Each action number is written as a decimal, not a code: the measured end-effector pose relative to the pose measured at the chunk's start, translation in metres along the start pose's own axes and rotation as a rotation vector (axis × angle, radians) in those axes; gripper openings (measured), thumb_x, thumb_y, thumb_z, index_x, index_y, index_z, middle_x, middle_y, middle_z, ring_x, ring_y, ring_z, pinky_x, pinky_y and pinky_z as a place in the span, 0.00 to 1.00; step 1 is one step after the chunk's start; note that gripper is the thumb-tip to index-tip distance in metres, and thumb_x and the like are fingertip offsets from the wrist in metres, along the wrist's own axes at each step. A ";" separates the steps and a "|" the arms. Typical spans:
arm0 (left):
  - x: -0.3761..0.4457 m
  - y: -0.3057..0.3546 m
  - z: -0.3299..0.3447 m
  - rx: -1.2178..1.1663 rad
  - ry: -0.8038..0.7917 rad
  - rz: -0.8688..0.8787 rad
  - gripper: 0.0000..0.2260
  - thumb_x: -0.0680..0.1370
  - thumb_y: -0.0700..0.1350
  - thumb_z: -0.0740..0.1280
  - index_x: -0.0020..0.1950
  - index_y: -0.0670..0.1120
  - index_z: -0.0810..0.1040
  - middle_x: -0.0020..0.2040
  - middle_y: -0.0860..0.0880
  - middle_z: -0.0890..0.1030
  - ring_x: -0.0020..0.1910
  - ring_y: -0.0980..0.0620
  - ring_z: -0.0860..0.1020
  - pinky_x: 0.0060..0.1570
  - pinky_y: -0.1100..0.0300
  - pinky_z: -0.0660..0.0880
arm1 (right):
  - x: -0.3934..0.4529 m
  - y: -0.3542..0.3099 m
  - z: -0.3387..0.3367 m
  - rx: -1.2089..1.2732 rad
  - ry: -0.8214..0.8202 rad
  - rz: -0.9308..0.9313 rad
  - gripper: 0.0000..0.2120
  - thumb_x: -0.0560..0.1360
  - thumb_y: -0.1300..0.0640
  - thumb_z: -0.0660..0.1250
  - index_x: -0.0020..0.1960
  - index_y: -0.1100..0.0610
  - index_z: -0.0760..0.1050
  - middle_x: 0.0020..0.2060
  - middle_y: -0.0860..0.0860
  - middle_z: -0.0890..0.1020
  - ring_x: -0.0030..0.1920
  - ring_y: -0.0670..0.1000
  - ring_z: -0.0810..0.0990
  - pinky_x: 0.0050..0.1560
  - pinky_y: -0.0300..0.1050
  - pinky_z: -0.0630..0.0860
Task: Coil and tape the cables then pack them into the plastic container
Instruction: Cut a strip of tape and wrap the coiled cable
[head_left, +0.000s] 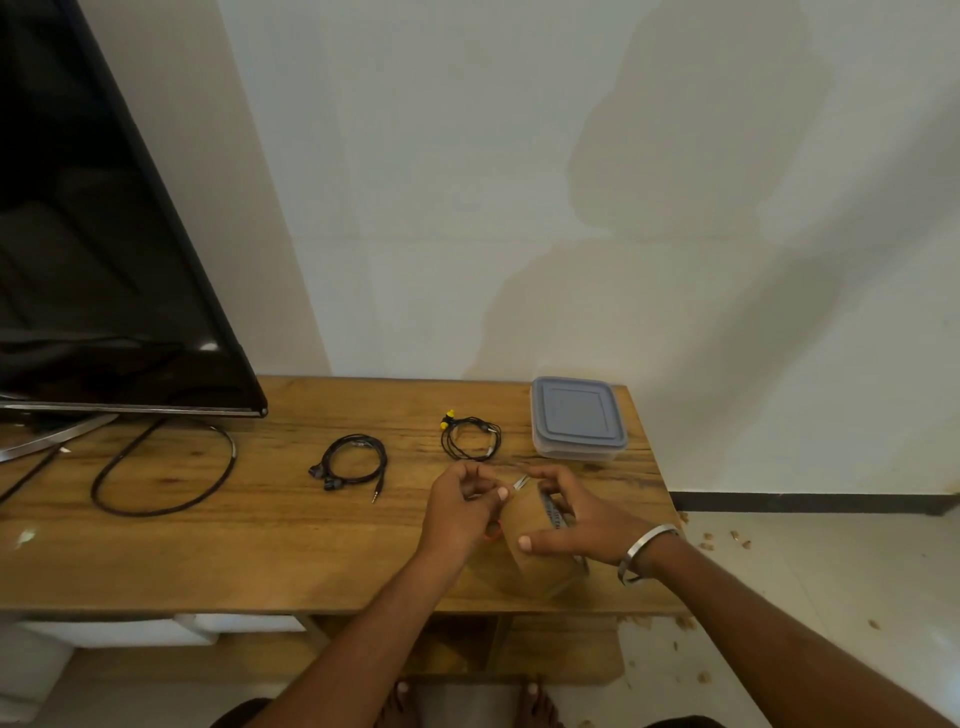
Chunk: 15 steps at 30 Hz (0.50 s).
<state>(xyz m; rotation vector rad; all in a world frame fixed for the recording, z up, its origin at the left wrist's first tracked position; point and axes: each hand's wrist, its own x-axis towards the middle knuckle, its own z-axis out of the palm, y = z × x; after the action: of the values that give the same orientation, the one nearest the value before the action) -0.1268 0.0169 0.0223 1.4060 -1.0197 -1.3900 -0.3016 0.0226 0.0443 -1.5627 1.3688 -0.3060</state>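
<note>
Near the table's front edge, left hand (462, 512) pinches tape pulled from the tape roll (540, 535) gripped by right hand (571, 512); risk: strip folds onto itself.

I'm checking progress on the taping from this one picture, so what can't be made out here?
Head view only:
- Scissors: only the blade tips show; left hand hides the rest.
- Tape roll: partly hidden under the right hand.
- Plastic container: contents hidden, lid on.
- Coiled earphones: any tape too small to see.

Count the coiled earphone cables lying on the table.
2: a black coiled earphone cable at mid-table, and a black coil with yellow earbuds beside the lidded plastic container.
</note>
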 end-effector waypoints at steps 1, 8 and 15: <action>0.000 0.001 0.000 -0.015 -0.001 -0.003 0.08 0.75 0.32 0.69 0.45 0.44 0.74 0.44 0.45 0.82 0.39 0.48 0.81 0.34 0.55 0.77 | 0.000 0.001 0.000 0.003 -0.001 0.001 0.41 0.65 0.42 0.75 0.71 0.41 0.55 0.65 0.48 0.65 0.62 0.47 0.67 0.58 0.41 0.71; -0.003 0.006 -0.001 -0.052 -0.025 -0.005 0.09 0.76 0.30 0.67 0.45 0.41 0.70 0.38 0.51 0.81 0.34 0.50 0.76 0.34 0.56 0.74 | 0.001 -0.001 0.000 -0.006 -0.018 0.018 0.41 0.66 0.42 0.75 0.71 0.41 0.55 0.64 0.46 0.65 0.62 0.47 0.66 0.58 0.42 0.70; -0.001 0.005 0.001 0.075 -0.038 0.051 0.09 0.76 0.33 0.69 0.41 0.45 0.73 0.43 0.46 0.81 0.39 0.50 0.78 0.36 0.54 0.77 | 0.004 -0.021 -0.009 0.020 0.100 -0.027 0.17 0.74 0.44 0.66 0.59 0.52 0.76 0.54 0.47 0.79 0.56 0.47 0.78 0.51 0.36 0.74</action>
<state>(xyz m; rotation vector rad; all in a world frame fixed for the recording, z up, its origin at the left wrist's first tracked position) -0.1275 0.0166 0.0274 1.4029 -1.1354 -1.3587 -0.2940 0.0118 0.0638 -1.5682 1.4183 -0.4182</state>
